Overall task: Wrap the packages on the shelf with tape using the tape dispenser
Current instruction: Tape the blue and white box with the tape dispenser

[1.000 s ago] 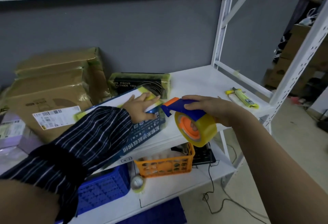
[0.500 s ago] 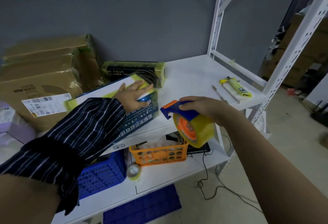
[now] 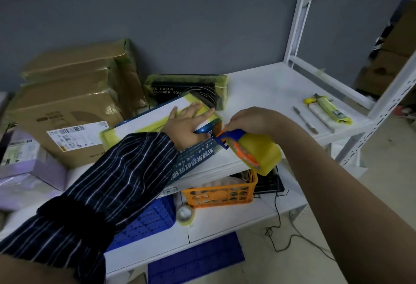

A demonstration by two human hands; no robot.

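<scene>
Room: grey wall behind white shelf. On it: taped cardboard boxes stacked left, black package at back, yellow cutter near right edge. On lower shelf: orange basket, blue crate.

At shelf's front, left hand lies flat on top of blue package, fingers straight, slightly spread. Beside it, right hand grips tape dispenser, fingers curled round handle; yellow roll hangs past shelf edge.

Dispenser nose sits at package's right end; contact hard to tell. Striped sleeve covers package's near part.
</scene>
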